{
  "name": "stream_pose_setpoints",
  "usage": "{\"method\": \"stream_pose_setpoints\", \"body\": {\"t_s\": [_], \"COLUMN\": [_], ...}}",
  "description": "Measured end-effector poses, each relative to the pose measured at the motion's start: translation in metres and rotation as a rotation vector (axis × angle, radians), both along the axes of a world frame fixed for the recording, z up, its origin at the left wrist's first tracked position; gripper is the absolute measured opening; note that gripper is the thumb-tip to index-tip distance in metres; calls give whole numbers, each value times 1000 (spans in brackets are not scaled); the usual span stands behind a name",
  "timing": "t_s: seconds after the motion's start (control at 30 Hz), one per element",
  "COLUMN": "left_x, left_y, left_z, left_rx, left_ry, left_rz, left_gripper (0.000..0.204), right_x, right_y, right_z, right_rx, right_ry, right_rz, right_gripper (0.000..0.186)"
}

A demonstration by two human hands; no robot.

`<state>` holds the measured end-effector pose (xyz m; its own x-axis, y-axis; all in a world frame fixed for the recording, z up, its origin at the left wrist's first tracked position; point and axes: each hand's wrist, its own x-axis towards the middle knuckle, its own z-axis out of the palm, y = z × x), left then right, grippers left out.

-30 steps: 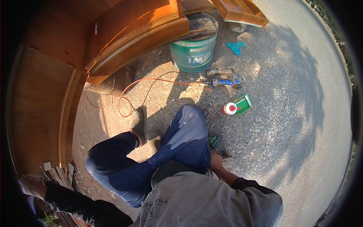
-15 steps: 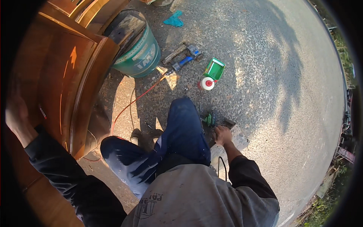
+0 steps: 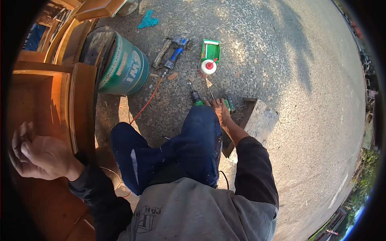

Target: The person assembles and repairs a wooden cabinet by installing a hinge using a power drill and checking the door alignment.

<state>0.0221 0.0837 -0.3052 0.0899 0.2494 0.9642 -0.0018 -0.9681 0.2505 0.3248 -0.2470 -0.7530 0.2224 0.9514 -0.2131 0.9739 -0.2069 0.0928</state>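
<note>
My left hand (image 3: 38, 154) is raised beside the brown wooden cabinet (image 3: 82, 102), its fingers loosely curled and apart with nothing in them. My right hand (image 3: 220, 110) reaches down beside my knee, fingers closed over a green-and-black cordless drill (image 3: 197, 98) lying on the ground. A thin metal piece (image 3: 211, 94) lies by those fingers. Just beyond the drill stands a white bottle with a red cap (image 3: 208, 68), against a small open green box (image 3: 210, 49). A blue-and-black pneumatic nailer (image 3: 175, 54) lies farther left, joined to an orange hose (image 3: 149, 100).
A teal drum (image 3: 126, 68) topped with dark boards stands at upper left, among wooden drawers and cabinet parts (image 3: 96, 10). A teal cloth (image 3: 148, 20) lies on the speckled pavement (image 3: 313, 120). A weathered board (image 3: 259, 120) is right of my knee. Plants line the far right edge.
The view has turned, shifting the scene. My right hand has moved forward from beside my thigh onto the drill. My left hand has risen from the lower left into fuller view.
</note>
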Motion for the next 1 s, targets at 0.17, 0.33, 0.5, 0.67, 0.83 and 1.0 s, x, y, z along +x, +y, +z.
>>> {"method": "stream_pose_setpoints", "body": {"t_s": [0.17,0.33,0.5,0.67,0.83,1.0], "left_x": [68,41,55,98,161,192], "left_y": [-98,-117,-121,-139,-174,-201], "left_z": [-145,-198,-195,-190,-201,-161], "left_rx": [-1119,-1440,-1505,-1779,-2337,-2120], "left_ry": [321,290,228,246,87,-59], "left_rz": [-470,-505,-604,-961,-1002,-1703], "left_gripper": [47,38,32,31,53,58], "right_x": [-13,1,-6,-19,-75,-127], "right_y": [0,-33,-36,-85,-92,-86], "right_z": [-38,23,159,221,303,340], "right_rx": [46,69,50,654,839,856], "right_ry": [202,379,516,469,329,94], "right_rz": [-160,-243,-503,-396,-374,-376], "right_gripper": [60,67,83,92,87,77]}}
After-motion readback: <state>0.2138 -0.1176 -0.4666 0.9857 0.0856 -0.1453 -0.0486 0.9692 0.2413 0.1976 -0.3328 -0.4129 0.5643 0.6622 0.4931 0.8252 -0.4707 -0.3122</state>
